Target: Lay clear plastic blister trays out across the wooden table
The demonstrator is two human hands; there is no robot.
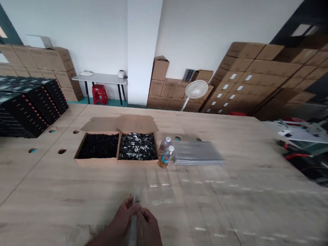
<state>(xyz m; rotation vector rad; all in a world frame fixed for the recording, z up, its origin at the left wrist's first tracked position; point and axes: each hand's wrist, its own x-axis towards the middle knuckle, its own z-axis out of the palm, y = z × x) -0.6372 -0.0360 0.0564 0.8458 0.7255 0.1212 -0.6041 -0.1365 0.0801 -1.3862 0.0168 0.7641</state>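
My left hand (125,216) and my right hand (149,226) meet low in the picture above the wooden table. Between them they pinch a clear plastic piece (132,235), narrow and see-through, that runs away from me. Its exact shape is blurred. Just beyond my right hand, several clear plastic packs (160,189) lie on the tabletop, with more spread to the right. Farther off stand two open cartons: the left carton (97,161) holds small black pieces, and the right carton (137,161) holds small black and silvery pieces.
Two white-capped bottles (164,161) stand beside the right carton, against a stack of clear plastic sheets (198,152). Black boxes (19,110) are piled at the table's left. Round holes (62,151) pierce the tabletop (45,191). Brown cartons (250,75) and a fan (197,89) stand behind.
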